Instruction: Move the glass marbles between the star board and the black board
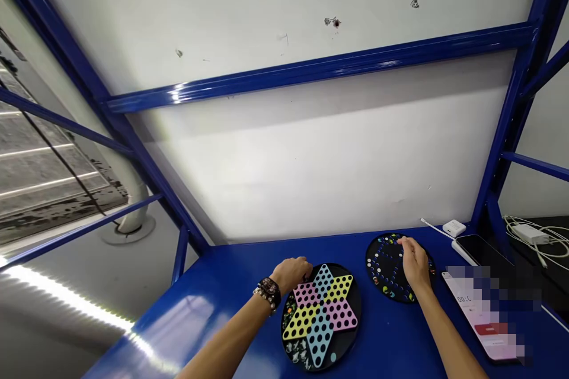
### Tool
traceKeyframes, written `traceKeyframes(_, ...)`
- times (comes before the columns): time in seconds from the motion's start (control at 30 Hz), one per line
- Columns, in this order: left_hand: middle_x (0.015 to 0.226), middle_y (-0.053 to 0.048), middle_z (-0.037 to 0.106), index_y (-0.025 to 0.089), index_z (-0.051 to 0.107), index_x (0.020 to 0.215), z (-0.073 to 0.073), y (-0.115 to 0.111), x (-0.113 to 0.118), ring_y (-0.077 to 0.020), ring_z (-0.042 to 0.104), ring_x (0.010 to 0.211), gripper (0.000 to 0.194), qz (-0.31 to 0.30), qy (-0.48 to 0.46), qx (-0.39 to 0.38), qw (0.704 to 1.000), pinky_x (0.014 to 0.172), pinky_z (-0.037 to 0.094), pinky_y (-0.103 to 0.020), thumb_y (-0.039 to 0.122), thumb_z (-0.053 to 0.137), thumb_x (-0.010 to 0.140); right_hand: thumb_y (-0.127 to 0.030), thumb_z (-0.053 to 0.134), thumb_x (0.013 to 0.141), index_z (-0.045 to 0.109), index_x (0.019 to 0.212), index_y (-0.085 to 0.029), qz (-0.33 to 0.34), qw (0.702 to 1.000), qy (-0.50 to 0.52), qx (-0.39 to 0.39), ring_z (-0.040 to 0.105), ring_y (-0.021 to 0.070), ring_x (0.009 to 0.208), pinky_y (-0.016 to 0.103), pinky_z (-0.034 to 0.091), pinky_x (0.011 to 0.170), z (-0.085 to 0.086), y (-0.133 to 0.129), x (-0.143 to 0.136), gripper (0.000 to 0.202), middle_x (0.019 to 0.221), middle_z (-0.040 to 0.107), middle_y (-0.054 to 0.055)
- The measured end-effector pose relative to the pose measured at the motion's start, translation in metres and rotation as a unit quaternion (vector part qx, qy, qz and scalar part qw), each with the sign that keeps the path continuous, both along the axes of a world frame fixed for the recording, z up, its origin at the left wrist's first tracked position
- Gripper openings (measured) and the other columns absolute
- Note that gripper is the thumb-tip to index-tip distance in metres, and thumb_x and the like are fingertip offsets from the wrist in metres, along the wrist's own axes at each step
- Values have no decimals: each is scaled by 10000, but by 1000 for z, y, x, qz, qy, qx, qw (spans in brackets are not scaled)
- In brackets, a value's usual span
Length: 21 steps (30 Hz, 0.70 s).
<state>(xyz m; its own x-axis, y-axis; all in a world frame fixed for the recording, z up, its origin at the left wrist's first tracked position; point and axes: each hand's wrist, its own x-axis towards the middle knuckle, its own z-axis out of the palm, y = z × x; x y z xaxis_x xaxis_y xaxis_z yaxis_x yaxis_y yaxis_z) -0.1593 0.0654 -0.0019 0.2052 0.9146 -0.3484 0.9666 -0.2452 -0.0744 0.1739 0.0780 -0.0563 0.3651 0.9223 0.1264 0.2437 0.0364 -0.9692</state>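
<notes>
A round black Chinese checkers board (326, 318) with a blue, yellow and pink star of holes lies on the blue table. Marbles, some clear and some coloured, sit in its outer pockets at the left and lower left. My left hand (291, 274), with bracelets on the wrist, is at the board's upper left edge, fingers curled down and their tips hidden. Over a second round black board (386, 272), holding white and coloured marbles around its rim, is my right hand (415, 262). Its fingers are bent together; anything between them is too small to make out.
A lit phone (478, 320), partly pixelated, lies at the right, with a dark-screened device (482, 250) behind it. A white charger (454, 227) and cable sit near the back edge. Blue metal frame bars (320, 68) surround the blue table (249, 284) before a white wall.
</notes>
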Motion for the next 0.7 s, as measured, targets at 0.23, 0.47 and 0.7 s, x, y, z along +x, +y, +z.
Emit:
traceKeyframes(0.23, 1109, -145, 711, 162, 728, 1026, -1, -6, 2, -256, 703, 899, 294, -20, 19, -20, 999, 820, 551, -370, 170, 452, 924, -555, 398, 898, 585, 715, -244, 2, 1000, -3, -2, 630, 293, 968, 370, 460, 828, 4, -2, 1, 407, 947, 729, 90)
traceKeyframes(0.47, 1194, -94, 637, 242, 627, 1238, 2, -19, 4, -218, 679, 920, 368, -34, 3, 0, 999, 793, 547, -328, 171, 438, 930, -575, 404, 919, 588, 728, -244, 10, 1000, -9, 8, 628, 294, 978, 371, 453, 833, 0, -1, 0, 424, 943, 728, 88)
traceKeyframes(0.7, 1140, -75, 646, 288, 685, 1142, -3, -20, 0, -224, 679, 943, 449, -80, 35, 28, 996, 809, 541, -312, -1, 479, 867, -600, 404, 919, 551, 685, -247, 28, 1000, -8, 4, 635, 285, 921, 348, 460, 772, -5, 0, 0, 448, 855, 711, 84)
